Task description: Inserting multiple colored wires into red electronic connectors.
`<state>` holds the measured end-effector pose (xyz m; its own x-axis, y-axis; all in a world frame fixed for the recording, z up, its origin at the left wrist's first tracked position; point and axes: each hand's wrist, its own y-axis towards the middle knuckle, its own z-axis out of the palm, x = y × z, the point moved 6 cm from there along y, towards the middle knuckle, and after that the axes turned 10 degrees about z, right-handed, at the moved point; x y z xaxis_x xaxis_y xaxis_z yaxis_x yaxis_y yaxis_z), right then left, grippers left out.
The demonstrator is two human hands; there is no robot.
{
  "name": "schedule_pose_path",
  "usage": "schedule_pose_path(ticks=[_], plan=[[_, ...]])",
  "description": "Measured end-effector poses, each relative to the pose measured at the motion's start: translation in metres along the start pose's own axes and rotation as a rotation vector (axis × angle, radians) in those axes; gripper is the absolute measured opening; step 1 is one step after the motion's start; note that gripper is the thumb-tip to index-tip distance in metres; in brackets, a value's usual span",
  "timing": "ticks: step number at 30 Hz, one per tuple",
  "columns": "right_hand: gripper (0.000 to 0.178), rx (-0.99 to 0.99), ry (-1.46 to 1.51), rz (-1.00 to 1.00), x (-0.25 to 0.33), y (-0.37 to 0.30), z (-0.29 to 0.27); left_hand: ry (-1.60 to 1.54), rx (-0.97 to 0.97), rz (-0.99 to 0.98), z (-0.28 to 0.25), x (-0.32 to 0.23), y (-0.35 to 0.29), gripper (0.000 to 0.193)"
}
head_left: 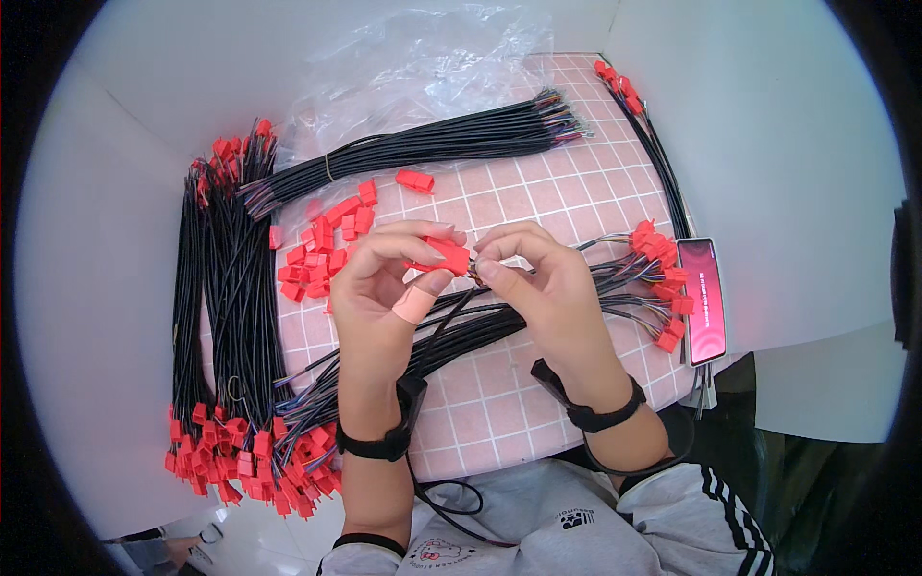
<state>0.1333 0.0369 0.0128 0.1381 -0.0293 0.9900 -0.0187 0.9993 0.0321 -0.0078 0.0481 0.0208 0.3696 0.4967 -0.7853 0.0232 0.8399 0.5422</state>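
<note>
My left hand (384,278) pinches a red plastic connector (444,255) between thumb and fingers; a plaster wraps the thumb. My right hand (538,278) meets it from the right, its fingertips pinching thin wire ends (477,272) at the connector's opening. A black cable (461,326) runs down from there between both wrists. Both hands hover over the middle of a pink gridded mat (538,192).
Loose red connectors (327,240) lie left of my hands. Finished black cables with red connectors (230,317) are stacked at the left. A banded bundle of bare cables (432,144) lies at the back on clear plastic. More connector-ended cables (663,278) and a phone (703,300) sit right.
</note>
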Motion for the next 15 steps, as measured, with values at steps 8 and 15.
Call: schedule_pose_path(ticks=[8,15], plan=[[0.009,0.265,0.277,0.329,-0.017,0.004,0.004,0.116,0.175,0.068,0.007,-0.005,0.002,0.018],[0.010,0.285,0.286,0.357,-0.024,0.005,0.003,0.145,0.220,0.050,0.014,-0.007,0.002,0.018]])
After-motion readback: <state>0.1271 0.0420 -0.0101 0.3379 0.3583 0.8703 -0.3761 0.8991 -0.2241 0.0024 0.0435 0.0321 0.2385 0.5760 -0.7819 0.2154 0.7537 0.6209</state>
